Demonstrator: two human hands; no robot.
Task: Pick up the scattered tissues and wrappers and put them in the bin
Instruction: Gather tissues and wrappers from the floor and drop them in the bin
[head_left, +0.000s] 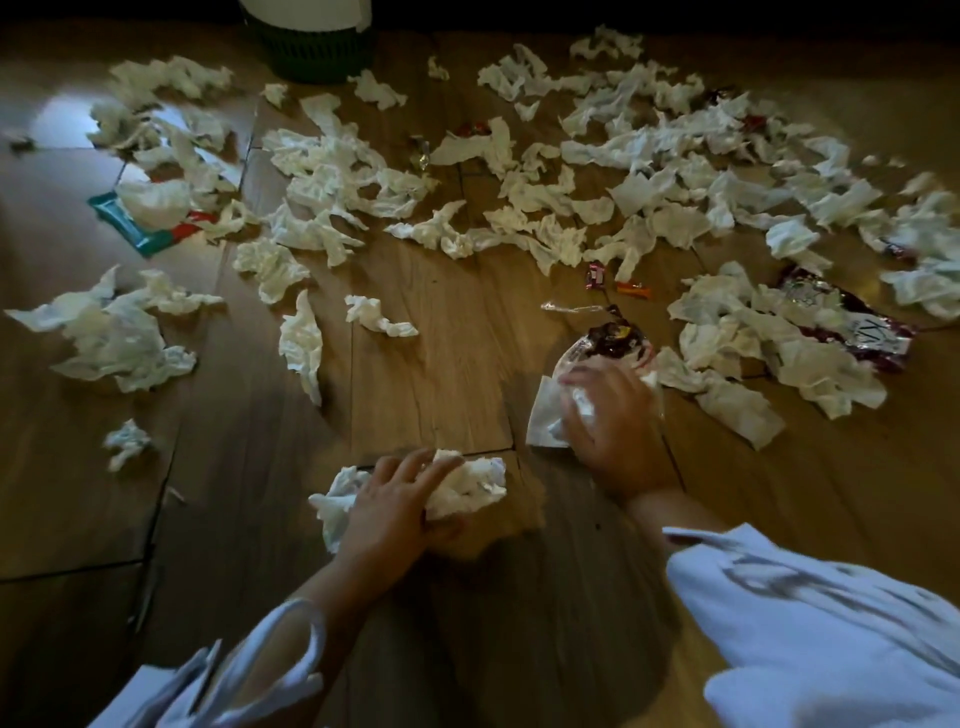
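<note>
The bin (311, 47) stands at the far edge of the floor (441, 338), left of centre. Tissues (337, 176) lie across the floor in a wide band from far left to far right, thickest on the right. A pack (153, 241) lies at the left, partly under tissues. A large wrapper (852, 322) lies at the right among tissues. Small wrappers (596, 274) lie in the centre, just on the near side of the band. Near centre, the left hand (389, 509) holds a wad (467, 486) on the floor. To its right, the right hand (613, 421) holds a sheet (543, 421), with a bag (613, 340) touching its far side.
</note>
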